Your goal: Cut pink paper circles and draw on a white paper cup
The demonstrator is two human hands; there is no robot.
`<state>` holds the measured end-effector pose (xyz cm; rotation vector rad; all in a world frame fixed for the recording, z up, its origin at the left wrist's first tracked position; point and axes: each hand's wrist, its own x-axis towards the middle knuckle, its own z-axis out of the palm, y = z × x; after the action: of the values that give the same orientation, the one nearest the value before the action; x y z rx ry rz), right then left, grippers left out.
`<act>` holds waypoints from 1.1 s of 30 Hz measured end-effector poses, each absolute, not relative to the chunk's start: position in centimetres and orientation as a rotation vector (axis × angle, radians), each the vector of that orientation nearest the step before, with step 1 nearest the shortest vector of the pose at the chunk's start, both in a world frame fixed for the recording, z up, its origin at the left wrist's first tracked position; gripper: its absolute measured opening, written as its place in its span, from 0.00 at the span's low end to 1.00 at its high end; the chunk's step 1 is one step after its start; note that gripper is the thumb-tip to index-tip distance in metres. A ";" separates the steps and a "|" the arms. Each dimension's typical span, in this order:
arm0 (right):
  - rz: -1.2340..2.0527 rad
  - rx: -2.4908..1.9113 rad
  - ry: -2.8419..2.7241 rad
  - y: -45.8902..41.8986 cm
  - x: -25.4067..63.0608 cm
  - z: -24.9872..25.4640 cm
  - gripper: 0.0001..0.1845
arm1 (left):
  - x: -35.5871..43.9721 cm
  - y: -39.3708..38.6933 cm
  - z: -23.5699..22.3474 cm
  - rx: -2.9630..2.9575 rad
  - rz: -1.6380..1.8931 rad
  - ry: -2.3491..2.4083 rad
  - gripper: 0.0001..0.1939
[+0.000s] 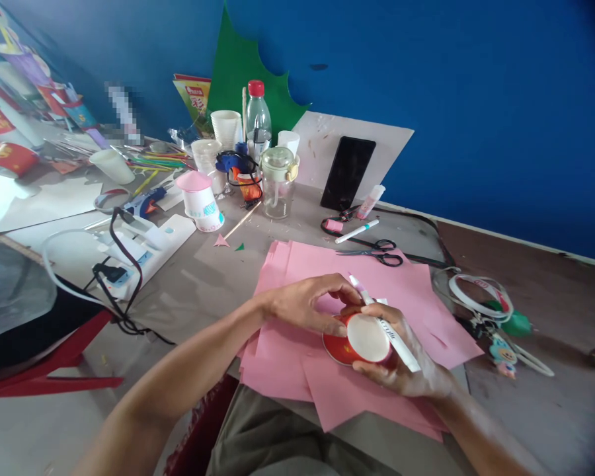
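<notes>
A red paper cup (338,349) with a pale round base (369,337) is tipped towards me above the pink paper (287,344). My left hand (317,304) curls over its left side, thumb and fingers against the cup. From the right, my right hand (401,350) wraps around the same cup. A white acrylic marker (396,344) with a pale purple tip also lies in that right hand, slanting across the cup with its tip pointing up and left. Part of the cup is hidden behind the fingers.
Black scissors (377,252) lie on the paper's far edge. Beyond are a teal-striped marker (357,231), a glue stick (371,201) and a leaning phone (348,173). A pink-roofed cup (201,201) and power strip (149,254) are left; a lanyard (480,297) is right.
</notes>
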<state>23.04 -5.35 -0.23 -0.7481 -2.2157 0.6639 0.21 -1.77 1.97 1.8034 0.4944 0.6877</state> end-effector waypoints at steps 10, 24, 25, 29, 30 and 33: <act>0.651 -0.690 -2.213 -5.2 22.8 0.1 0.34 | 0.0 -2.9 3.8 2.219 0.948 0.413 0.09; 0.816 -0.762 -2.200 -5.2 23.4 -0.1 0.35 | 1.1 -3.6 3.2 2.411 0.770 0.547 0.19; 0.888 -0.769 -2.179 -5.0 23.6 0.0 0.34 | 1.2 -3.6 3.2 2.394 0.778 0.549 0.18; 1.271 -0.795 -1.835 -3.9 24.2 0.5 0.32 | 1.4 -3.6 2.9 2.297 0.790 0.543 0.18; 1.318 -0.810 -1.711 -3.4 24.4 0.5 0.28 | 1.4 -3.6 2.9 2.277 0.789 0.541 0.17; 1.334 -0.872 -1.423 -2.1 25.0 0.0 0.15 | 1.4 -3.7 2.9 2.250 0.794 0.535 0.15</act>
<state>24.95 -2.11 0.01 -0.8723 -1.4229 1.3341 1.36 -3.70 2.94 2.2500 0.5349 0.7936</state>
